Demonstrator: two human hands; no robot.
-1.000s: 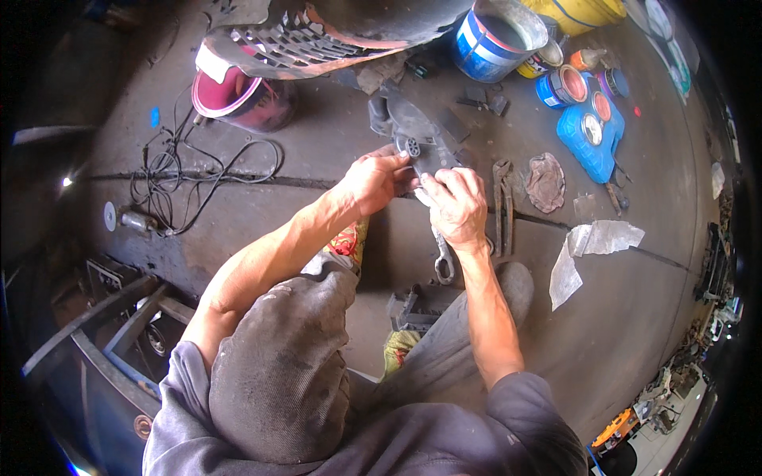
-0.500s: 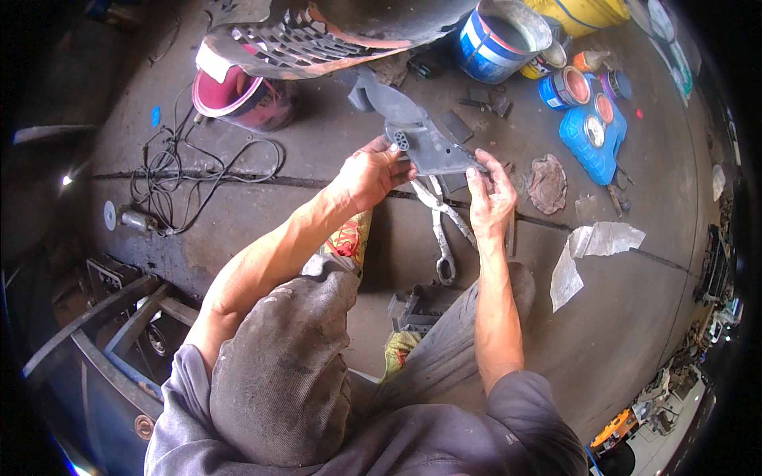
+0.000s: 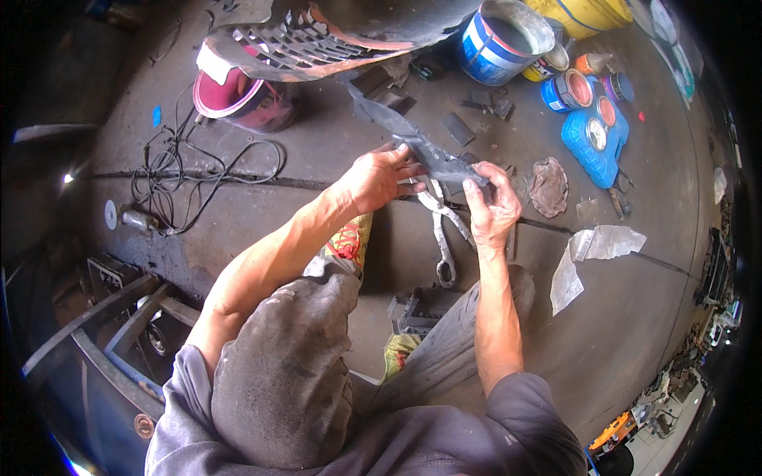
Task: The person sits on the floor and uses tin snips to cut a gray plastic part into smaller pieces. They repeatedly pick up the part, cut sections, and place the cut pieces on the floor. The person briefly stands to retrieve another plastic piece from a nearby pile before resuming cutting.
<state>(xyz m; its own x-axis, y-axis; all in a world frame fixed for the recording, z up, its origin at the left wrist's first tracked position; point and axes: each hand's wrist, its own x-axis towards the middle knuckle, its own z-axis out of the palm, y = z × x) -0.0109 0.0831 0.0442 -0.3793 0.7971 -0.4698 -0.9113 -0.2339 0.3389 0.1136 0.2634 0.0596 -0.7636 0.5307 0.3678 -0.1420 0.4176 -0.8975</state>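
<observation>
Between my two hands I hold a dark grey plastic panel (image 3: 440, 161), a thin curved piece seen nearly edge-on, whose narrow end reaches away to the upper left. My left hand (image 3: 379, 176) grips its near left part, thumb on top and fingers beneath. At the right corner my right hand (image 3: 494, 202) pinches it between thumb and fingers. Under the panel, on the floor, lies a pair of whitish long-handled scissors or shears (image 3: 441, 226), its upper end hidden by the panel and hands.
A large black bumper-like part (image 3: 317, 49) with slats lies ahead, against a pink bucket (image 3: 262, 107) and a blue-white bucket (image 3: 496, 47). A blue case (image 3: 586, 141) bears cans. Around are a crumpled rag (image 3: 548, 186), sandpaper sheets (image 3: 603, 240), a grinder (image 3: 136, 218) and cable (image 3: 186, 178).
Both hands have tilted the panel, so its broad face with the round vented detail now shows as a thin edge. The hands stay in nearly the same place.
</observation>
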